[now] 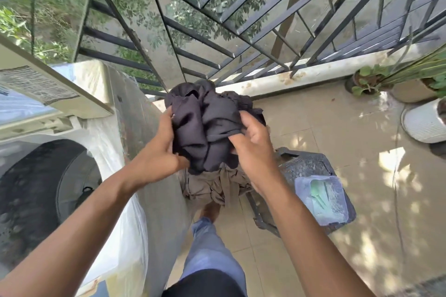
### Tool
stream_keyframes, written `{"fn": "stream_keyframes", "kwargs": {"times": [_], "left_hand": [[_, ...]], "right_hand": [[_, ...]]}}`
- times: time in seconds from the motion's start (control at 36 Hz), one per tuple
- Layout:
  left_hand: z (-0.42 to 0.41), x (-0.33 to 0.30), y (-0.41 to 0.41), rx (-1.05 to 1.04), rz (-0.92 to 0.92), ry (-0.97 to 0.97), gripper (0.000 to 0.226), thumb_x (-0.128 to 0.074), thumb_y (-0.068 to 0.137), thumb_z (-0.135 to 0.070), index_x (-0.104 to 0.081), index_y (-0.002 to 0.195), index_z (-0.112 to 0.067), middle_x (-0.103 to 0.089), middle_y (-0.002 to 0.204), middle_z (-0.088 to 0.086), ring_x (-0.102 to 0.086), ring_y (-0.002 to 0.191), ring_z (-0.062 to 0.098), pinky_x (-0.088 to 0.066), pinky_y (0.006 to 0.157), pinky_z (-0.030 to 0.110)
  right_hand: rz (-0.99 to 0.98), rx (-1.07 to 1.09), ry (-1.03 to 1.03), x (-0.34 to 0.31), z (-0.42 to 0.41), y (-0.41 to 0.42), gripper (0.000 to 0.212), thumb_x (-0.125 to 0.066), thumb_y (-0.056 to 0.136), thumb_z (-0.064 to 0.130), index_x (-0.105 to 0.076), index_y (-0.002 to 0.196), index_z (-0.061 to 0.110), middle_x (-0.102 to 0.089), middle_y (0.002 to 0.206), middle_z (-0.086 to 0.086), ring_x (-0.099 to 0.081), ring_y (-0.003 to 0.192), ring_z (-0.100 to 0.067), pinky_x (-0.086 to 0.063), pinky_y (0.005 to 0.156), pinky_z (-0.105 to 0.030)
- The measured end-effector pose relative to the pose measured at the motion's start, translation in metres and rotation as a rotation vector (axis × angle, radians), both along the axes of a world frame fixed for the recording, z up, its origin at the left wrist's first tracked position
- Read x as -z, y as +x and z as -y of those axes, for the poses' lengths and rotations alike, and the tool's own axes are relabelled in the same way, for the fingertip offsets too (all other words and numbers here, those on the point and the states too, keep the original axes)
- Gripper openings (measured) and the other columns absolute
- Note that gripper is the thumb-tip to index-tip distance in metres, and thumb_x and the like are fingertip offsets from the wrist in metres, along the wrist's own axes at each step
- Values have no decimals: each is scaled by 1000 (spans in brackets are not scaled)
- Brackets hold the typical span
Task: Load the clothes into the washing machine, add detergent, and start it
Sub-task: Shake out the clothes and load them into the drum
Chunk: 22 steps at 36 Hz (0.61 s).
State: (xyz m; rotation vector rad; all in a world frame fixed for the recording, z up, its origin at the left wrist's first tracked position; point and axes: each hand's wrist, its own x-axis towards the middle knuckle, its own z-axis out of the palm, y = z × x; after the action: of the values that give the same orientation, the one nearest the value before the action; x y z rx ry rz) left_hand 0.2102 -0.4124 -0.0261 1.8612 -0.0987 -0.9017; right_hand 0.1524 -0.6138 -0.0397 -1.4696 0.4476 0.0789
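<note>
A bundle of dark clothes hangs in the air at the centre of the head view, with a brown garment dangling beneath it. My left hand grips the bundle's left side, and my right hand grips its right side. The top-loading washing machine stands to the left, its lid raised and its dark drum opening showing. The bundle is just right of the machine's side wall.
A dark stool on the tiled floor carries a clear plastic container with green items inside. Potted plants and a white pot stand at the right. A black metal railing closes the balcony ahead.
</note>
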Motion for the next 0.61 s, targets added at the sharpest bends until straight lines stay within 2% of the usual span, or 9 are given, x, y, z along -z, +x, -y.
{"fn": "stream_keyframes", "kwargs": {"times": [0.06,0.11,0.17,0.28,0.33,0.44,0.5,0.56,0.61], "left_hand": [[6,0,-5,29,4,-44,120,-92,73,-4,-16,162,-30,-55,147,-11,-63,133,9,-63,95,34],[14,1,-7,10,95,-35,128,-102,69,-22,-16,163,-21,-59,140,-25,-64,127,-2,-58,96,21],[19,2,-6,-58,229,21,118,-98,69,-36,-29,161,-13,-60,124,-41,-64,115,-13,-53,92,13],[9,7,1,-234,282,84,79,-86,74,-22,-56,147,-28,-75,124,-10,-72,118,14,-57,105,49],[7,6,5,-289,287,93,62,-80,73,-25,-67,134,-26,-79,116,-4,-74,110,17,-59,100,49],[4,3,8,-428,230,35,40,-79,79,-16,-75,111,-39,-81,104,-10,-76,100,10,-61,88,31],[0,1,8,-516,150,-30,35,-81,86,-5,-77,107,-33,-82,106,-3,-78,107,23,-64,91,37],[-4,-5,9,-607,37,-133,27,-76,93,0,-77,110,-21,-82,112,7,-78,108,31,-63,97,48],[-6,-11,10,-661,-59,-242,27,-71,96,0,-75,120,-12,-80,120,12,-78,112,31,-61,102,50]], "right_hand": [[18,-38,7,-13,-15,1,20,-54,91,13,-64,108,13,-71,102,-24,-67,99,-50,-52,80,-74],[33,-105,3,-24,-29,3,18,-57,91,17,-62,107,11,-72,100,-23,-71,98,-41,-54,84,-71],[41,-196,-29,-31,-38,4,18,-60,91,16,-63,109,13,-75,102,-12,-72,105,-32,-54,93,-63],[43,-317,-128,-29,-31,4,33,-60,90,4,-65,122,11,-75,116,-1,-70,113,-10,-58,98,-33],[31,-238,-152,-26,-18,3,36,-60,91,5,-72,123,17,-78,113,6,-72,107,-3,-59,91,-22],[7,120,-253,-5,12,0,25,-60,91,20,-76,104,33,-80,95,11,-76,88,-7,-60,76,-23],[-64,274,-357,16,29,-2,22,-60,88,27,-72,99,41,-77,97,14,-73,90,-2,-60,77,-25],[-206,273,-410,39,45,1,18,-59,94,29,-69,103,41,-75,103,16,-70,96,-1,-60,84,-32],[-389,191,-321,60,55,5,17,-55,100,33,-69,111,28,-71,112,9,-68,104,-15,-55,89,-37]]}}
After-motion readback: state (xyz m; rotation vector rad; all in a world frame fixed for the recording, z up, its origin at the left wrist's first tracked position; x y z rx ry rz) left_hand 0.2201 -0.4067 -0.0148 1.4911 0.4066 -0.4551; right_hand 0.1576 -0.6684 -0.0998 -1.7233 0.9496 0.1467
